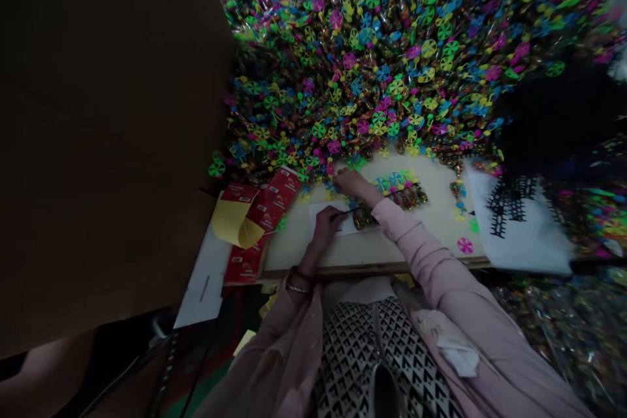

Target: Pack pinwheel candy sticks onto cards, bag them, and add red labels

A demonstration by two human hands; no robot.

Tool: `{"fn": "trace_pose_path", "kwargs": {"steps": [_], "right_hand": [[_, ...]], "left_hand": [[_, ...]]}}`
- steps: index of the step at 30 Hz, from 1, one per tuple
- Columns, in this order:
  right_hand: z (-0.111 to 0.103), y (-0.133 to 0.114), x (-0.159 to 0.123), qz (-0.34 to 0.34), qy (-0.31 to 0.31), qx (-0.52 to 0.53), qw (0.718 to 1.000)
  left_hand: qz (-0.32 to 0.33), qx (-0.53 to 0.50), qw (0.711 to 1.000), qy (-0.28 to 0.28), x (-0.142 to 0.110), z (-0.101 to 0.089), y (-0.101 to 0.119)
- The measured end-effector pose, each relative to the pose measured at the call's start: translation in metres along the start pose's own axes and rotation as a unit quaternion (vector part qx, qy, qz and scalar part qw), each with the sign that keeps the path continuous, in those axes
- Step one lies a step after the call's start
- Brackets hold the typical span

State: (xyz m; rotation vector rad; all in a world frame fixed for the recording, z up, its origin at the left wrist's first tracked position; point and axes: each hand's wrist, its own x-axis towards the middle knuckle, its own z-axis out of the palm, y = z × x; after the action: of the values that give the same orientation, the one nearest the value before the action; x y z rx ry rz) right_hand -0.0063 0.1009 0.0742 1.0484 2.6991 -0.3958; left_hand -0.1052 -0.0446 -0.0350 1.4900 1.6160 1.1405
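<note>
A row of small candy-filled tubes [409,197] with bright wheel tops lies on the pale table, partly behind my right forearm. My left hand [328,219] is pinched at the row's left end, on what looks like the end of a black plastic strip [350,211]. Under its fingers lies a white sheet [349,227]. My right hand [349,181] reaches across to the near edge of a big heap of similar tubes [372,91]. Its fingers are curled together, and what they hold is too small and dark to make out.
Red printed card [269,209] with a yellow inside lies at the left. A large brown carton [112,130] blocks the far left. Black ladder-like strips [509,206] rest on a white bag [526,248] at right. A loose pink wheel [465,245] sits near the table's edge [377,268].
</note>
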Motion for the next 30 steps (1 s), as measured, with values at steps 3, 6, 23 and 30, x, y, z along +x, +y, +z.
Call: {"fn": "trace_pose_path", "kwargs": {"steps": [3,6,23,30], "right_hand": [[-0.006,0.006,0.000,0.047,0.016,-0.017,0.999],[-0.009,0.010,-0.026,0.090,0.048,-0.030,0.994],[0.017,-0.041,-0.079,0.164,0.055,0.052,0.984],[0.059,-0.068,-0.068,0.166,0.075,0.000,0.983]], "left_hand": [[-0.005,0.004,1.000,0.003,0.001,0.001,-0.002],[-0.008,0.001,1.000,0.006,0.002,0.002,-0.002],[0.023,0.000,1.000,0.002,0.000,0.001,0.000],[0.041,-0.005,0.999,-0.008,-0.003,0.000,-0.002]]}}
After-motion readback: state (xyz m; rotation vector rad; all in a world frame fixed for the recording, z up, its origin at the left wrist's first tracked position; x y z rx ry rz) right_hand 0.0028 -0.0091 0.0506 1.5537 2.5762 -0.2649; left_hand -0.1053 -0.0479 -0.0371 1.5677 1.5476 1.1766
